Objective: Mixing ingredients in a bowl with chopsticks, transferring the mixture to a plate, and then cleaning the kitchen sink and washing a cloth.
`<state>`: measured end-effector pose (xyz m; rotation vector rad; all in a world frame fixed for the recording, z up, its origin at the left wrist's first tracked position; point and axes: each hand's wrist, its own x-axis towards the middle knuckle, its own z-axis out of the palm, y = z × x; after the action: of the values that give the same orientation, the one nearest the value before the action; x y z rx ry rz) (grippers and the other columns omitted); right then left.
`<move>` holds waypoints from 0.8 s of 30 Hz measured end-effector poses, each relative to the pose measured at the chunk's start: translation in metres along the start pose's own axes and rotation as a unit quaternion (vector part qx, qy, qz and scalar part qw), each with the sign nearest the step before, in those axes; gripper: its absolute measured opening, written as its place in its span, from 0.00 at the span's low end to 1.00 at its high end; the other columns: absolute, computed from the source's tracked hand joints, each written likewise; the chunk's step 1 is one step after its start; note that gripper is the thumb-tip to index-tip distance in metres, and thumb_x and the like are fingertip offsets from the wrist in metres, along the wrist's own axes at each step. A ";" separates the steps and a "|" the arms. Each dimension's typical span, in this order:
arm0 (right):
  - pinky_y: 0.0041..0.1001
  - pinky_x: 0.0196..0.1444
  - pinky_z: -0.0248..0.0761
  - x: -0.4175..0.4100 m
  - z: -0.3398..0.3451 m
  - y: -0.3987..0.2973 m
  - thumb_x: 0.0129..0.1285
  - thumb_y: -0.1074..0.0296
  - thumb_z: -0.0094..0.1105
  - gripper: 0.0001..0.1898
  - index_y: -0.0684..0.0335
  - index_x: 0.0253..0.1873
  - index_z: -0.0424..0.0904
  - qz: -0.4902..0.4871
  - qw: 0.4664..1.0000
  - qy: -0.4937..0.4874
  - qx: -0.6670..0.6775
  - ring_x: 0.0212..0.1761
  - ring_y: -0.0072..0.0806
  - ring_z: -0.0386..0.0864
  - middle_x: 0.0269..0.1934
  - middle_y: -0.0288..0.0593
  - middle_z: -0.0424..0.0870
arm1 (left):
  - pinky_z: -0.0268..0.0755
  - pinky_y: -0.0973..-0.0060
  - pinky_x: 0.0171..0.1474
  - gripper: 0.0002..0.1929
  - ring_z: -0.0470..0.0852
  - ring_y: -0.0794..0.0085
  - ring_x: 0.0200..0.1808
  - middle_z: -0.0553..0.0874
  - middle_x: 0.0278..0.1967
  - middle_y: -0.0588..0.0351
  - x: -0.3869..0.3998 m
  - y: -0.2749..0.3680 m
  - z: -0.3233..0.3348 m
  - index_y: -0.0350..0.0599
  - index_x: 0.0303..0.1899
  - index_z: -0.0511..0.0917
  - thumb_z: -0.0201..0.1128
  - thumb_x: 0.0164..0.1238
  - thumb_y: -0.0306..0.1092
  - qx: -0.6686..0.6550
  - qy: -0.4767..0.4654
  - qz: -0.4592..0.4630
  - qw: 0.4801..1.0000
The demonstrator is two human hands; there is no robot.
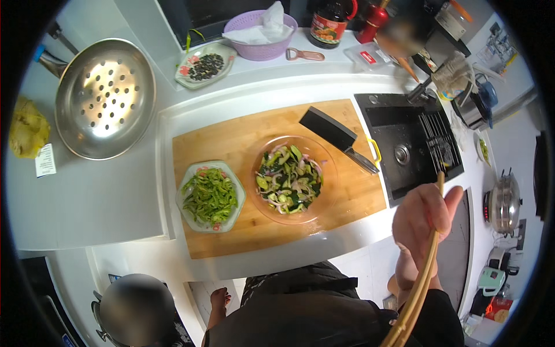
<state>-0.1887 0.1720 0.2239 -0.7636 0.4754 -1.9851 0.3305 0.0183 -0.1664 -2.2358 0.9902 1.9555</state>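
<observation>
My right hand (pixel 420 214) is raised at the right, gripping long wooden chopsticks (pixel 418 299) that run down toward the lower edge. At the lower left, beside my dark clothing, my left hand (pixel 220 298) hangs low; its fingers are too small to read clearly. On the wooden cutting board (pixel 217 139) stands a clear bowl (pixel 331 173) of mixed vegetables (pixel 289 182), with green pieces and pale purple onion slices. Left of it is a patterned plate (pixel 237 212) heaped with thin green vegetable slices (pixel 210 195). A dark-bladed cleaver (pixel 331 130) lies at the board's upper right.
A black sink (pixel 390 121) adjoins the board's right side. Leftward is a perforated steel pan (pixel 108 97). Along the back ledge are a plate of dark chopped food (pixel 206 67), a purple basket (pixel 256 47), a peeler (pixel 305 54) and a sauce bottle (pixel 328 28). A lidded steel pot (pixel 505 204) stands far right.
</observation>
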 end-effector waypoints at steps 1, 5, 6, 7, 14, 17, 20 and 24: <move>0.21 0.06 0.62 -0.003 0.006 0.003 0.69 0.39 0.34 0.28 0.55 0.24 0.70 0.023 0.998 0.040 0.040 0.05 0.29 0.68 0.10 0.46 0.70 | 0.68 0.78 0.22 0.12 0.79 0.74 0.21 0.78 0.24 0.59 -0.002 -0.004 -0.005 0.39 0.38 0.76 0.63 0.56 0.36 -0.021 -0.019 0.000 1.000; 0.21 0.09 0.65 -0.004 -0.006 0.014 0.70 0.42 0.34 0.27 0.55 0.27 0.72 0.052 0.993 0.084 0.065 0.09 0.30 0.70 0.14 0.45 0.70 | 0.67 0.78 0.22 0.10 0.78 0.75 0.21 0.77 0.24 0.60 -0.012 0.003 -0.009 0.40 0.36 0.74 0.63 0.58 0.35 -0.013 -0.010 -0.017 1.000; 0.21 0.12 0.67 -0.006 -0.013 0.014 0.71 0.44 0.34 0.26 0.56 0.28 0.73 0.020 0.982 0.173 0.065 0.12 0.29 0.72 0.17 0.45 0.71 | 0.67 0.79 0.21 0.10 0.78 0.74 0.20 0.78 0.23 0.58 -0.020 0.007 -0.006 0.39 0.36 0.75 0.63 0.58 0.35 -0.003 0.001 -0.012 1.000; 0.20 0.15 0.69 -0.007 -0.022 0.013 0.72 0.46 0.33 0.25 0.57 0.30 0.73 -0.014 0.964 0.260 0.063 0.15 0.28 0.74 0.19 0.46 0.72 | 0.67 0.79 0.21 0.10 0.78 0.74 0.20 0.78 0.23 0.58 -0.021 0.014 -0.005 0.39 0.36 0.75 0.63 0.58 0.35 -0.008 0.001 -0.012 1.000; 0.25 0.37 0.77 -0.015 -0.074 0.033 0.70 0.64 0.49 0.15 0.75 0.43 0.77 0.018 0.777 0.335 -0.533 0.33 0.30 0.81 0.33 0.49 0.82 | 0.68 0.81 0.27 0.08 0.76 0.79 0.22 0.78 0.20 0.60 -0.115 0.102 0.009 0.39 0.31 0.80 0.61 0.63 0.34 0.089 -0.182 0.142 0.969; 0.23 0.37 0.74 -0.013 -0.096 0.052 0.68 0.68 0.52 0.12 0.74 0.43 0.78 0.034 0.734 0.277 -0.618 0.33 0.27 0.80 0.33 0.47 0.82 | 0.69 0.81 0.34 0.08 0.77 0.79 0.27 0.79 0.23 0.60 -0.164 0.165 0.050 0.38 0.34 0.80 0.60 0.65 0.34 0.098 -0.205 0.232 0.946; 0.22 0.35 0.71 -0.012 -0.111 0.079 0.65 0.70 0.56 0.09 0.71 0.42 0.80 0.039 0.694 0.204 -0.690 0.32 0.28 0.80 0.32 0.46 0.82 | 0.71 0.79 0.40 0.10 0.79 0.78 0.34 0.82 0.31 0.58 -0.177 0.203 0.099 0.36 0.41 0.79 0.59 0.66 0.34 0.077 -0.233 0.262 0.934; 0.24 0.36 0.71 -0.010 -0.079 0.090 0.63 0.71 0.57 0.08 0.71 0.41 0.79 0.080 0.685 0.120 -0.714 0.32 0.37 0.79 0.33 0.50 0.82 | 0.72 0.78 0.44 0.16 0.81 0.74 0.41 0.82 0.39 0.55 -0.164 0.213 0.153 0.36 0.54 0.71 0.56 0.69 0.33 0.038 -0.312 0.326 0.892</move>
<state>-0.1823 0.1376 0.1085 -1.2463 2.2852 -1.2037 0.0939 -0.0175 0.0294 -1.1156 1.7707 2.5352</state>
